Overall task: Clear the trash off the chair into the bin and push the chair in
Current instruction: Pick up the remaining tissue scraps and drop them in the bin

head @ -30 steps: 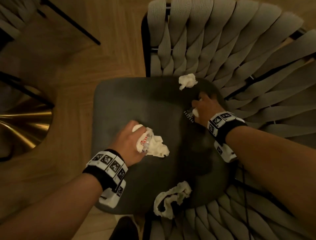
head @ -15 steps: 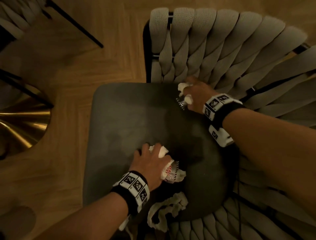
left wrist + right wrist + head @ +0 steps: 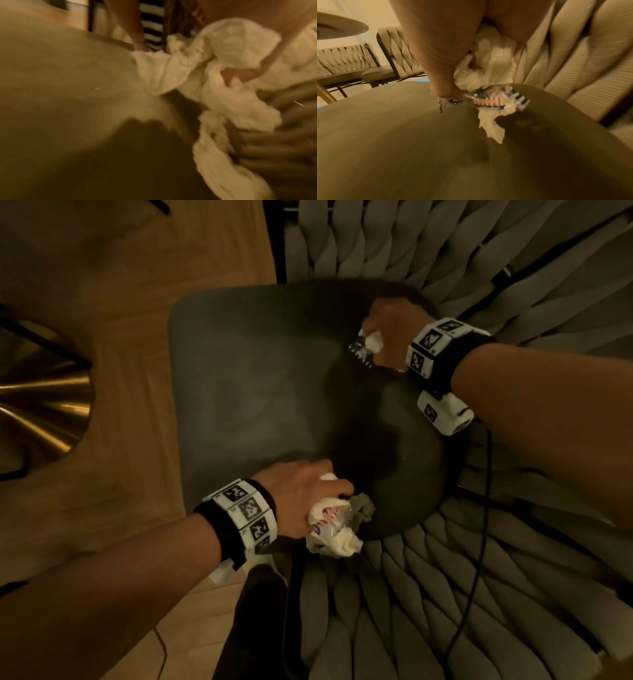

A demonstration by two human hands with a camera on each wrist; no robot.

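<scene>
Head view: left hand (image 3: 301,491) grips crumpled tissues and a wrapper (image 3: 334,527); right hand (image 3: 394,337) clutches another wad (image 3: 371,344) over the chair seat (image 3: 257,392).

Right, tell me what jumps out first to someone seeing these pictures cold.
Two hands full of trash over a dark chair seat. The left hand grips a wad of white tissue and a red-striped wrapper at the seat's near edge. The right hand clutches a smaller tissue with a wrapper at the seat's far corner, by the woven backrest. No bin is in view.
</scene>
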